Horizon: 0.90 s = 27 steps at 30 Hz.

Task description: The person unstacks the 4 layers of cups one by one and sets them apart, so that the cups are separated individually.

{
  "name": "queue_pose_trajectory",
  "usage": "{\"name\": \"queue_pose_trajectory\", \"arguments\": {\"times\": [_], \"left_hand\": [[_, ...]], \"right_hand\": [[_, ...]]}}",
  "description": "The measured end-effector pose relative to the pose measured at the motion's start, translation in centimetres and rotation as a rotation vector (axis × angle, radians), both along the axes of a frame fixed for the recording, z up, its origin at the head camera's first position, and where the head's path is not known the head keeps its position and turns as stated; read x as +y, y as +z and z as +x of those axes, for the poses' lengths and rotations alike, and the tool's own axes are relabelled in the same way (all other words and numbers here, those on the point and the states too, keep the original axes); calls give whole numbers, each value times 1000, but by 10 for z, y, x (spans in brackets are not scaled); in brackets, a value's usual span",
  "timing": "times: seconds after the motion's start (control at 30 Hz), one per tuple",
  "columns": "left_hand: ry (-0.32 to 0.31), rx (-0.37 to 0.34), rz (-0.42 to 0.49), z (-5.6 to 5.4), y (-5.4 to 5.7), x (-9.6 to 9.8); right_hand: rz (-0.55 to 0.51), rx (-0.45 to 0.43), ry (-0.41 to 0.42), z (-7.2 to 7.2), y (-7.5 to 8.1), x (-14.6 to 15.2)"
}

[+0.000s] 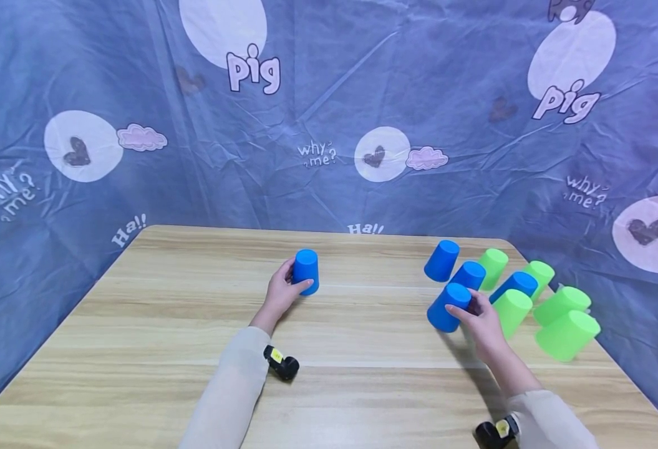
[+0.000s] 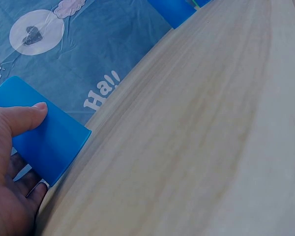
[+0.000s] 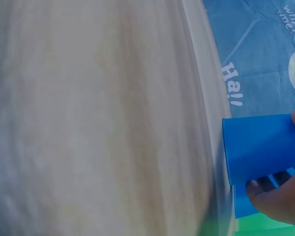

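Observation:
Near the middle of the table my left hand (image 1: 284, 290) grips an upside-down blue cup (image 1: 307, 271), thumb across its front. In the left wrist view that cup (image 2: 51, 135) sits between the thumb and the fingers behind it. Over on the right, my right hand (image 1: 483, 321) holds a second upside-down blue cup (image 1: 446, 310), the nearest of the blue ones. The right wrist view shows this cup (image 3: 263, 147) with fingers around its side. Close behind it stand another blue cup (image 1: 469, 274) and a farther blue cup (image 1: 441, 260).
Several green cups stand upside down on the right, including a near one (image 1: 567, 335) by the table's right edge. Among them is a blue cup (image 1: 516, 285). The wooden table (image 1: 362, 380) meets a printed blue cloth (image 1: 329, 100) behind.

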<state>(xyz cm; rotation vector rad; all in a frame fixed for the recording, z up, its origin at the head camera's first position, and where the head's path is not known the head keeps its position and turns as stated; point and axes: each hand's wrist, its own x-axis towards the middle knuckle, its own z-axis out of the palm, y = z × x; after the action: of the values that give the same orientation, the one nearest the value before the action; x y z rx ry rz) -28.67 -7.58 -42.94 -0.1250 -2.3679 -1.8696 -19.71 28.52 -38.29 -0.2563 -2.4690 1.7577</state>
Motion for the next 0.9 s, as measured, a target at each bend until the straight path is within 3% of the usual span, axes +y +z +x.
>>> {"name": "queue_pose_trajectory", "arguments": {"times": [0.63, 0.9], "left_hand": [[12, 32, 6, 2, 3, 1], [19, 14, 1, 2, 2, 2]], "right_hand": [[2, 26, 33, -2, -8, 6], [-33, 18, 21, -3, -11, 5]]}}
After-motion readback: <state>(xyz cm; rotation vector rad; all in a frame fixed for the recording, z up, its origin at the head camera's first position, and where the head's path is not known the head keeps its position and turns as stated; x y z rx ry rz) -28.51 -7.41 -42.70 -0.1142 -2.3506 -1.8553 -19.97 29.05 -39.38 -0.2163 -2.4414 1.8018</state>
